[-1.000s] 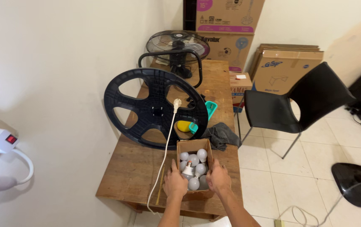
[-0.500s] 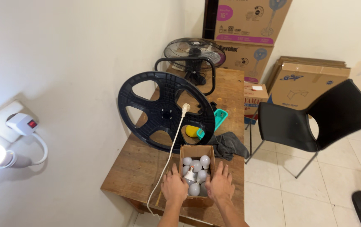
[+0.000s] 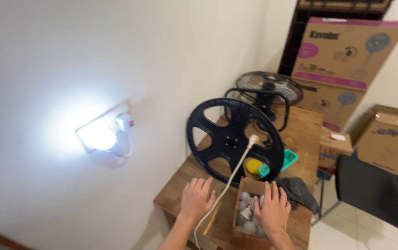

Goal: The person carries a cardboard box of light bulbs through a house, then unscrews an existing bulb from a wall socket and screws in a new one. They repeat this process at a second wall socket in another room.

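The small cardboard box (image 3: 247, 206) sits near the front edge of the wooden table (image 3: 301, 134), its top open and packed with pale, rounded light bulbs (image 3: 245, 217); the right hand (image 3: 272, 210) lies flat over the box's open top, fingers spread, gripping nothing; the left hand (image 3: 196, 198) rests palm-down on the bare wood just beside it, fingers loosely apart; a white cord (image 3: 229, 183) runs between the two hands; behind the box stands a black spoked reel (image 3: 233, 139); on the wall glows a lit bulb (image 3: 98, 136).
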